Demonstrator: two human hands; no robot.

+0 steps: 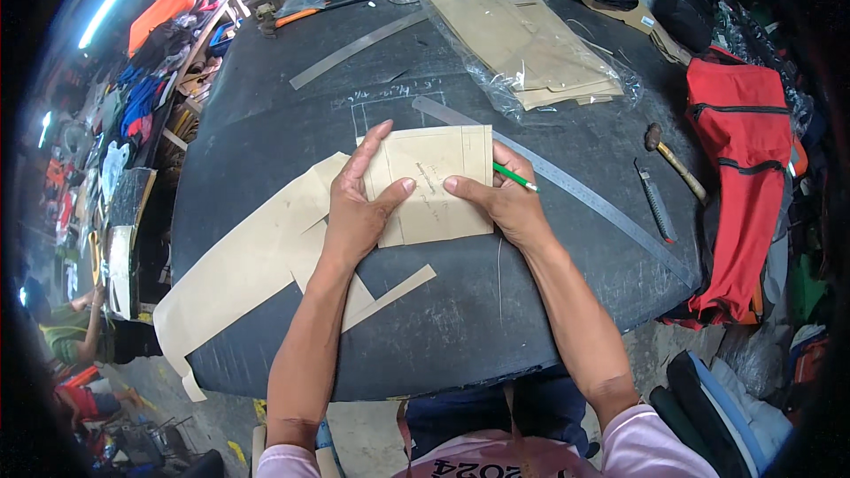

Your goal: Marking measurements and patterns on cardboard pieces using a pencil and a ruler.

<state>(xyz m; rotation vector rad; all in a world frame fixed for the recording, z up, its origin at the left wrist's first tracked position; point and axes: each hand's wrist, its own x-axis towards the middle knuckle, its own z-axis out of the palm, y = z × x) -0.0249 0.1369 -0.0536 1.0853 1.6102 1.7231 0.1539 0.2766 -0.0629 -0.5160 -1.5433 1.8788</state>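
Between my two hands is a squarish piece of brown pattern paper [434, 212] with pencil lines and handwriting on it. My left hand [365, 199] grips its left side, the thumb lying on top. The right side is held by my right hand [509, 204], its thumb also on the face of the paper. A green pencil [516, 178] sticks out from under the right hand's fingers. Under and left of my left forearm lies a large cut sheet of brown paper [248, 235]. A narrow paper strip [390, 296] rests beside that forearm.
A long steel ruler [602, 212] slants across the dark table [425, 345]. To the right lie a box cutter [653, 199], a hammer [675, 162] and a red zippered bag [742, 177]. Brown paper pieces in clear plastic [531, 44] and another ruler [354, 49] are farther back.
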